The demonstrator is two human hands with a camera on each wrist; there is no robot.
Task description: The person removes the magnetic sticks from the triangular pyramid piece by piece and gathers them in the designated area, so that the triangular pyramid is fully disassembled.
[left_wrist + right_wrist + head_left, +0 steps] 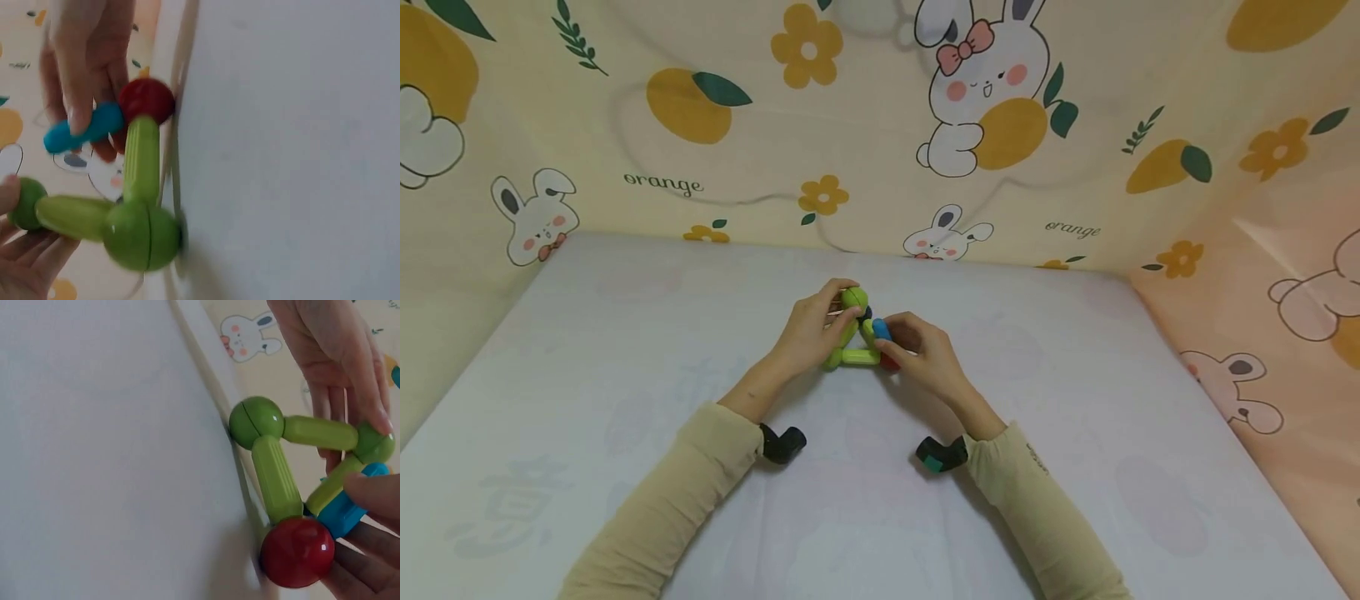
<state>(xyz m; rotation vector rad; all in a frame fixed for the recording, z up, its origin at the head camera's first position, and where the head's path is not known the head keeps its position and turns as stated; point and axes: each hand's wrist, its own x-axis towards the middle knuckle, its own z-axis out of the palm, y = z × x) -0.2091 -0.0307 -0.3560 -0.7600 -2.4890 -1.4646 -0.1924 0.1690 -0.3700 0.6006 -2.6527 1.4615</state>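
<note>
A toy frame of thick green rods [861, 357] and balls stands on the table. My left hand [811, 329] holds its upper green ball [854, 298] between thumb and fingers. Another green ball [140, 236] sits low at the frame's left corner. At the right corner is a red ball [297, 552], mostly covered by my right hand in the head view. With thumb and fingers, my right hand [928, 354] pinches a blue rod [87, 130] whose end meets the red ball. This blue rod slants beside a green rod [334, 484] in the right wrist view.
The white-covered table [865, 517] extends around both hands. Behind it rises a cloth backdrop [880, 117] printed with rabbits and oranges, which continues along the sides. Black wrist devices [784, 446] sit at both sleeve cuffs.
</note>
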